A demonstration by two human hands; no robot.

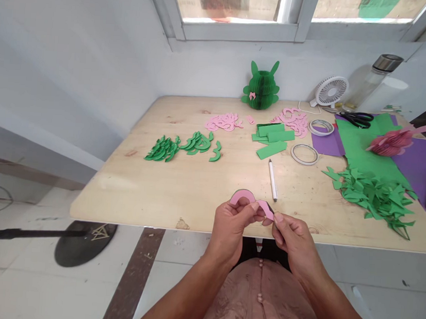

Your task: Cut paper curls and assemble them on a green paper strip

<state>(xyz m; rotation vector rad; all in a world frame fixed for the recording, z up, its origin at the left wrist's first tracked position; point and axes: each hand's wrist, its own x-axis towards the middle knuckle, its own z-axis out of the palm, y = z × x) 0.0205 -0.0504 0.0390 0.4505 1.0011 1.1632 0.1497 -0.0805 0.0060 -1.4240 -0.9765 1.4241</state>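
Observation:
My left hand (pixel 234 225) pinches a curved pink paper piece (pixel 243 195) over the table's front edge. The piece has a wavy, arched outline, and a dark edge shows along its right part. At its right end, my right hand (pixel 291 233) is closed with thumb and fingertips together on the tip. A white pen (pixel 273 180) lies just beyond my hands. Behind it are green paper strips (pixel 275 137) and a roll of tape (pixel 304 154).
Green cut pieces (pixel 162 148) and pink ones (pixel 223 122) lie on the wooden table (pixel 141 193). Green scraps (pixel 376 195), purple paper (pixel 422 162), black scissors (pixel 356 119) and a pink paper figure (pixel 396 141) are right. A green paper figure (pixel 261 90) and white fan (pixel 331 91) stand behind.

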